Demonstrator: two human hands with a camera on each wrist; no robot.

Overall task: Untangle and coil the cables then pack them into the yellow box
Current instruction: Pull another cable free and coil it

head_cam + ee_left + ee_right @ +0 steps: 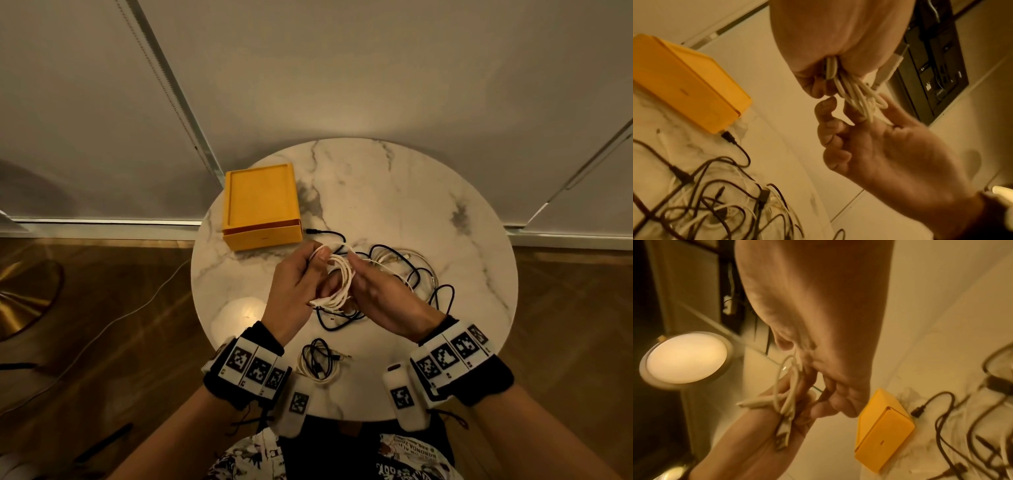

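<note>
table: glossy marble | yellow box: matt | floor: wood

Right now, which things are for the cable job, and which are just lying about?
For the job:
- white cable coil, held by left hand and right hand
- tangled cables
- small coiled cables
- yellow box

Just lying about:
- marble table
- gold lamp base
- floor cord

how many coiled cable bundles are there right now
2: a white coil held between the left hand and right hand, and a bundle on the table's near edge. The tangle may hide more.
</note>
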